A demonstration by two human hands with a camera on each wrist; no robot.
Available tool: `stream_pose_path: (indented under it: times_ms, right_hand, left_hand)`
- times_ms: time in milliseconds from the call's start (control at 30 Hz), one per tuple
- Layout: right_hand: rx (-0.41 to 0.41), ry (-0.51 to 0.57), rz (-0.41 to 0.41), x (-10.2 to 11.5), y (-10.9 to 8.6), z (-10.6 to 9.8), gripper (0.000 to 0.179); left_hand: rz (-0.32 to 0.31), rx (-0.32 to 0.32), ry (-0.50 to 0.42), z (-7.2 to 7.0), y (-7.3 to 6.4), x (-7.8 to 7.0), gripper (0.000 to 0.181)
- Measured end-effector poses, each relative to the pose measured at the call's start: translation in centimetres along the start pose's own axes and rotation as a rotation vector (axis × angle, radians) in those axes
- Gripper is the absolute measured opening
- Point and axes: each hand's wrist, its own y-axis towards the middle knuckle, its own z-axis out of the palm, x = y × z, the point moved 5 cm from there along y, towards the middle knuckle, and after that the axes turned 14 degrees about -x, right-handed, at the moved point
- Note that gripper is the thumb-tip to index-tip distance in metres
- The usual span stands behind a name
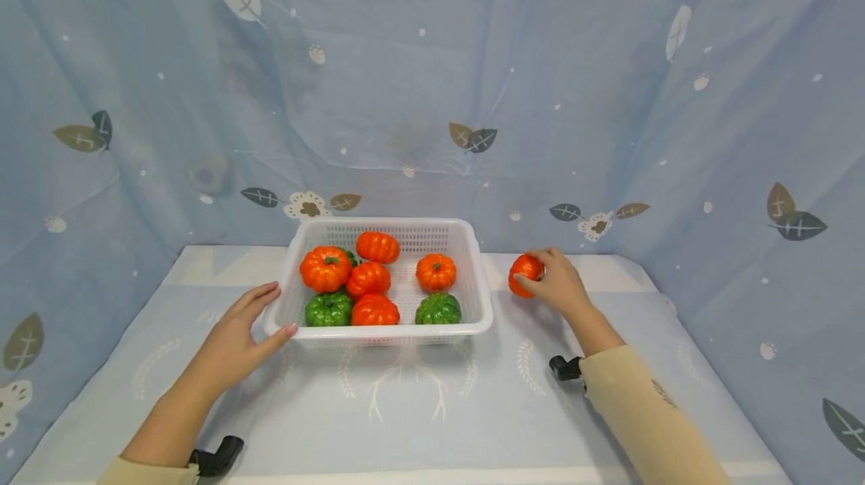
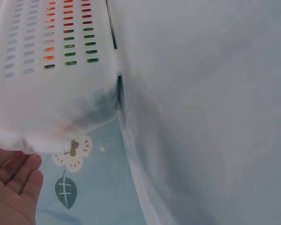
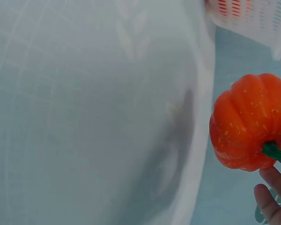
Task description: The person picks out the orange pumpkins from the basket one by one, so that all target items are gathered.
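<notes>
A white plastic basket (image 1: 478, 290) holds several small toy pumpkins, orange and green. At its left side is my left hand (image 1: 233, 342), thumb stretched toward the front corner and fingertips right at the rim. In the left wrist view, the slotted basket wall (image 2: 42, 91) rises above the fingers (image 2: 30, 166). To the right of the basket, my right hand (image 1: 559, 284) grips an orange pumpkin (image 1: 522, 278) between thumb and fingers. The right wrist view shows that pumpkin's ribbed side and green stem (image 3: 274, 151) close up.
Inside the basket, an orange pumpkin (image 1: 435, 272) and a green one (image 1: 438, 308) sit on the right, apart from the cluster on the left. A patterned blue cloth (image 1: 405, 79) hangs behind the table (image 1: 324, 425) and along both sides. Black wrist mounts show on both arms.
</notes>
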Motion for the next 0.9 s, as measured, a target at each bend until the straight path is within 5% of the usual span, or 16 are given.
stream_pose_path:
  times_ms: [633, 900]
  right_hand:
    - [0.057, 0.005, 0.003, -0.5, 0.4, 2.1, 0.077]
    - [0.093, 0.119, 0.044, -1.1, 0.8, 3.1, 0.086]
  left_hand:
    - [-0.017, 0.024, -0.010, -0.2, 0.0, 0.0, 0.082]
    - [-0.006, 0.019, -0.024, -0.1, 0.0, 0.0, 0.080]
